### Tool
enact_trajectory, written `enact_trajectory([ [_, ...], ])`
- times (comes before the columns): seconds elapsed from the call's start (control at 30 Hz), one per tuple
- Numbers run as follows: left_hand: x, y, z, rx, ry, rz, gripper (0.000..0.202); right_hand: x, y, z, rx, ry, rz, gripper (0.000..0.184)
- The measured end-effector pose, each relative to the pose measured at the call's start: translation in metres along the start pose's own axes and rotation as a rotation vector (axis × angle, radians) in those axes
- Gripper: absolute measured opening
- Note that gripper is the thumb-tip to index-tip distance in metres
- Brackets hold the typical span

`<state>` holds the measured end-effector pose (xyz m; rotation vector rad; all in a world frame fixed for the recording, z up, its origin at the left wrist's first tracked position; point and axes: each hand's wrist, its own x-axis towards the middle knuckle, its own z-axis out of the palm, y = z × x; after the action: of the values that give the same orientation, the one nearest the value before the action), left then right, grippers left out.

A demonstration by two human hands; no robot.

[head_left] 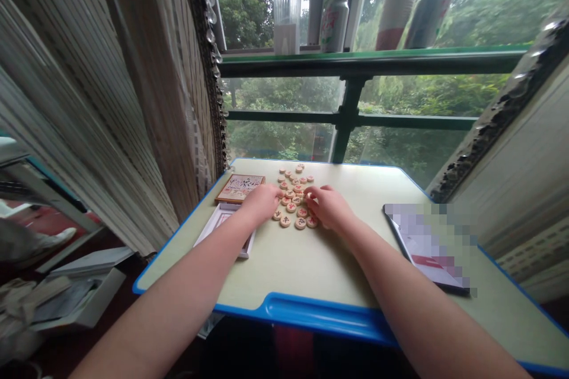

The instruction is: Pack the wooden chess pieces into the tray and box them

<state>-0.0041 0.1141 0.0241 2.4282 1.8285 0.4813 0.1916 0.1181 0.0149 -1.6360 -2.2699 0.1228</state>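
Several round wooden chess pieces (pixel 294 196) with red and black characters lie scattered on the pale desk top (pixel 311 254). My left hand (pixel 262 201) rests on the left edge of the pile, fingers curled onto the pieces. My right hand (pixel 326 206) lies at the pile's right edge, fingers bent and pinching at a piece; what is between them is too small to make out. A wooden lid (pixel 240 188) with printed characters lies left of the pile, and an open white box tray (pixel 224 226) sits under my left forearm.
A dark tablet (pixel 429 249) lies at the desk's right side. The desk has a blue rim (pixel 320 314) with a pen groove. Woven curtains (pixel 133 100) hang left. Drink cans (pixel 333 23) and cups stand on the window ledge behind a green rail.
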Motion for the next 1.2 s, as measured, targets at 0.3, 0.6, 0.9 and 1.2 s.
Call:
enact_trajectory([
  [0.3, 0.001, -0.003, -0.002, -0.026, 0.045, 0.027, 0.041, 0.004, 0.005, 0.0, -0.017, 0.021, -0.076, 0.024],
  [0.6, 0.002, -0.005, 0.008, -0.097, -0.076, 0.15, 0.049, -0.004, -0.006, 0.009, -0.022, 0.068, -0.26, 0.046],
  [0.9, -0.001, 0.001, 0.006, -0.094, -0.051, 0.166, 0.049, -0.003, -0.003, 0.001, -0.046, 0.001, -0.296, 0.037],
  [1.2, 0.0, -0.005, 0.009, 0.002, -0.018, 0.089, 0.034, -0.002, 0.001, 0.0, -0.097, 0.036, -0.215, 0.034],
])
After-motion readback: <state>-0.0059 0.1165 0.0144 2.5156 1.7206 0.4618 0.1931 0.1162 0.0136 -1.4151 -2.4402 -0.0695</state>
